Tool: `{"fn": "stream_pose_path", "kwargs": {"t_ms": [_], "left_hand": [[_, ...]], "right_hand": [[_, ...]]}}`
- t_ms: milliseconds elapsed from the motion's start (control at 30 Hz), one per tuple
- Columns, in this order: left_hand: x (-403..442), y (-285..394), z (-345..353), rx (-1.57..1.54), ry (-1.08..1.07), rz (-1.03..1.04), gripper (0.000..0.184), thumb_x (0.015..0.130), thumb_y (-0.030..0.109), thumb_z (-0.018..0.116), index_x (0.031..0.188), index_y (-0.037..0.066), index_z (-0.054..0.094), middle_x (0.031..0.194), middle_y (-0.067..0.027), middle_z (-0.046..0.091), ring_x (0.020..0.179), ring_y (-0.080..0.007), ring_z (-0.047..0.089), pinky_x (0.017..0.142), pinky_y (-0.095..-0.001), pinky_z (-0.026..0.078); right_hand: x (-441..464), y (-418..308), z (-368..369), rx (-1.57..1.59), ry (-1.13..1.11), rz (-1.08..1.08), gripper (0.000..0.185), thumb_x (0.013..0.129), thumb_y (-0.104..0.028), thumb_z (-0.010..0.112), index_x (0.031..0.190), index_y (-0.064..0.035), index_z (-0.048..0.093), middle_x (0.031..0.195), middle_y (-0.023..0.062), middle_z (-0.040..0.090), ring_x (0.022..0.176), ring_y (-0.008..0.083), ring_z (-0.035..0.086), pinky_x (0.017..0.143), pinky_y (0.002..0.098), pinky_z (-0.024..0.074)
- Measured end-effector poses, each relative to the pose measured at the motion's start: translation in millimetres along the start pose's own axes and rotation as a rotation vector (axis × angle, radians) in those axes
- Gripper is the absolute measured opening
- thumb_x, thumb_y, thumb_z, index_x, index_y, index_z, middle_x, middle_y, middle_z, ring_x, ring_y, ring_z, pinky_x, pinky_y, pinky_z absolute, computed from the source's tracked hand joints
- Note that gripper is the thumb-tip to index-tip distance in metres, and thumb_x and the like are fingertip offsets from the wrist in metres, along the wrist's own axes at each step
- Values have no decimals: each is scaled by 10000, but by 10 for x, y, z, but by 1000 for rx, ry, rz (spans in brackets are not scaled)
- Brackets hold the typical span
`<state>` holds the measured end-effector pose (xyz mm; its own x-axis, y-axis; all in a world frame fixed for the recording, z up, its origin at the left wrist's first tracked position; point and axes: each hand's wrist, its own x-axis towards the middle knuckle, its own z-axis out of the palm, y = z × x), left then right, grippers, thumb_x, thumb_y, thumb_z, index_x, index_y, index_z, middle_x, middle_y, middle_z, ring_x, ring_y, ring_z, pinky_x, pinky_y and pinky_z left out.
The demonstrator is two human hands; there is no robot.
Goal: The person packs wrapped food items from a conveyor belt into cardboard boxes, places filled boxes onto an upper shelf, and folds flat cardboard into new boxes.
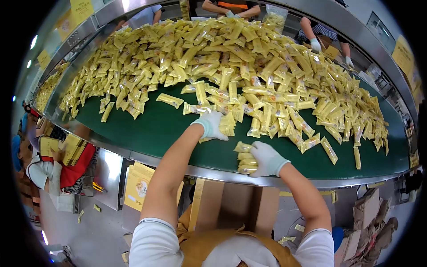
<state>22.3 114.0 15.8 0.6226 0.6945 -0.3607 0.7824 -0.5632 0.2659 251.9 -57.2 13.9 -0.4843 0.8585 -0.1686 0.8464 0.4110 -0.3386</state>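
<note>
Nearest to you, an open carton (266, 207) sits below the near edge of the counter (169, 149), its mouth facing up, with a printed yellow box (140, 184) to its left. Just inside that near edge, your gloved right hand (268, 160) presses a short stack of yellow packets (247, 159) together from the side; they lie flat one against another, and that squeeze probably keeps the slippery wrappers from sliding apart. A little farther in and to the left, your gloved left hand (210, 124) rests palm down over some loose packets (227, 124), its thumb apart from the fingers. The fingertips are hidden, so you cannot tell whether it pinches one or merely steadies them. Around and beyond it, more packets lie at mixed angles, some singly, like the one near the right corner (329, 150). Behind those, the main pile (155, 58) heaps up toward the far edge, its packets leaning on and propping one another. Across that far edge, other workers' gloved hands (315, 45) show, well apart from yours, and a clear bag (275, 18) stands beyond the pile.
</note>
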Motion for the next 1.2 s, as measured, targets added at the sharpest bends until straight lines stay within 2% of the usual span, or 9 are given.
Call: {"fn": "stream_pose_path", "kwargs": {"t_ms": [233, 333, 533, 667, 733, 800, 900, 1000, 1200], "left_hand": [[-471, 299, 113, 129, 81, -62, 1211, 598, 610, 833, 1512, 10, 312, 1362, -219, 478, 1228, -386, 510, 1069, -453, 396], [-353, 129, 556, 282, 489, -13, 1274, 608, 656, 804, 1553, 18, 236, 1384, -214, 476, 1231, -384, 510, 1090, -473, 358], [-561, 256, 423, 203, 216, -132, 1255, 617, 706, 768, 1544, 27, 264, 1299, -161, 567, 1248, -314, 519, 1091, -444, 323], [-915, 188, 578, 34, 342, -220, 1260, 603, 663, 813, 1540, 23, 264, 1282, -181, 569, 1195, -326, 565, 1047, -445, 402], [-1109, 109, 589, -196, 402, -325, 1266, 601, 639, 833, 1539, 16, 255, 1290, -197, 565, 1183, -336, 584, 1023, -454, 446], [-1270, -45, 694, -981, 599, -85, 907, 774, 582, 770, 1407, 17, 449, 1134, -154, 670, 1037, -291, 688, 869, -411, 577], [-1567, -292, 725, -2100, 396, 22, 618, 977, 591, 516, 1328, 83, 517, 1039, -134, 664, 914, -272, 685, 819, -425, 596], [-2022, 160, 435, -2326, 325, 236, 688, 964, 646, 485, 1371, 92, 496, 1148, -154, 621, 1055, -318, 628, 933, -495, 530], [-2339, 925, 400, -2303, 121, 219, 850, 918, 769, 383, 1412, 81, 464, 1304, -188, 551, 1161, -342, 573, 1005, -505, 476]], "right_hand": [[-508, 128, 205, -157, 234, 75, 984, 644, -516, 800, 1401, 8, 452, 1440, 299, 427, 1216, 428, 505, 1059, 460, 393], [-450, 137, 320, -147, 217, 221, 1148, 656, -545, 783, 1531, -13, 266, 1430, 292, 432, 1223, 413, 501, 1063, 467, 383], [-409, 30, 228, -14, 176, 609, 1097, 646, -560, 800, 1474, -1, 346, 1198, 236, 575, 1098, 393, 576, 980, 448, 459], [-735, -51, 62, 1503, 459, 579, 642, 896, -435, 702, 1332, -1, 518, 1111, 139, 649, 973, 219, 659, 842, 364, 549], [-982, -261, -100, 1889, 519, 469, 593, 922, -433, 671, 1322, -20, 528, 1090, 143, 647, 962, 222, 661, 811, 362, 566], [-1193, -537, -261, 1945, 579, 365, 580, 936, -428, 641, 1324, -14, 518, 1071, 135, 643, 943, 235, 663, 791, 363, 577], [-1334, -1007, -450, 1398, 406, 121, 681, 848, -437, 708, 1341, -17, 497, 1099, 140, 639, 987, 251, 648, 843, 376, 555], [-1233, -1471, -536, 158, 149, -16, 918, 677, -479, 785, 1391, -14, 446, 1084, 187, 613, 999, 343, 596, 877, 457, 459], [-733, -2006, 315, -231, -410, 10, 906, 711, -465, 759, 1399, 36, 448, 1129, 155, 618, 1051, 314, 604, 883, 426, 451]]}}
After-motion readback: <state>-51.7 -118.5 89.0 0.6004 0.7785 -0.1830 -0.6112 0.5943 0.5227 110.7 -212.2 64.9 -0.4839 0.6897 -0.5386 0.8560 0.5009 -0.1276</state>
